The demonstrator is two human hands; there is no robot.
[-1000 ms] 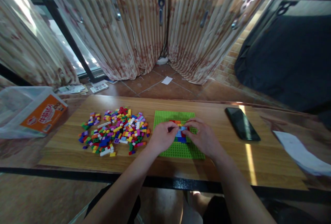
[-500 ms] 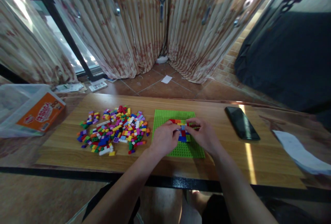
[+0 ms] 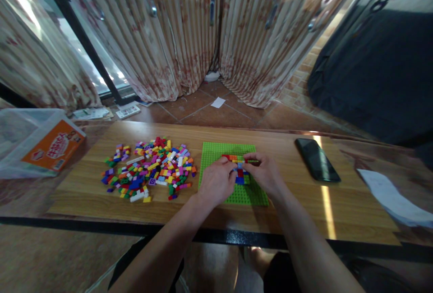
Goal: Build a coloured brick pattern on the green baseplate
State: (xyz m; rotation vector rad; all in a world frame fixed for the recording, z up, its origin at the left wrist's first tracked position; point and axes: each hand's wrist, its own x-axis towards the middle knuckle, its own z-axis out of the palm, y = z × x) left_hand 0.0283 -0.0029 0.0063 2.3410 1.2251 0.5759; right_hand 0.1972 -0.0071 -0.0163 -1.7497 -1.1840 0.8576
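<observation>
A green studded baseplate (image 3: 211, 151) lies on the table with a patch of coloured toy bricks (image 3: 240, 179) built up near its middle. From the left, my left hand (image 3: 218, 180) reaches over the plate, thumb and fingers closed in a pinch at the patch. My right hand (image 3: 264, 171) comes in from the other side, its fingertips also pinched at the bricks. A small light blue toy brick (image 3: 240, 165) shows between the two sets of fingertips. Whether it sits fully on the patch is hidden by the fingers. Red and orange bricks (image 3: 232, 157) line the patch's far edge.
A wide heap of loose toy bricks (image 3: 158, 167) covers the table's left part. Further left stands a clear plastic box (image 3: 37, 121) with an orange label. To the right lie a black phone (image 3: 316, 160) and white paper sheets (image 3: 389, 196).
My hands stay at the same brick patch, with only slight finger movement. The whole view has shifted up a little.
</observation>
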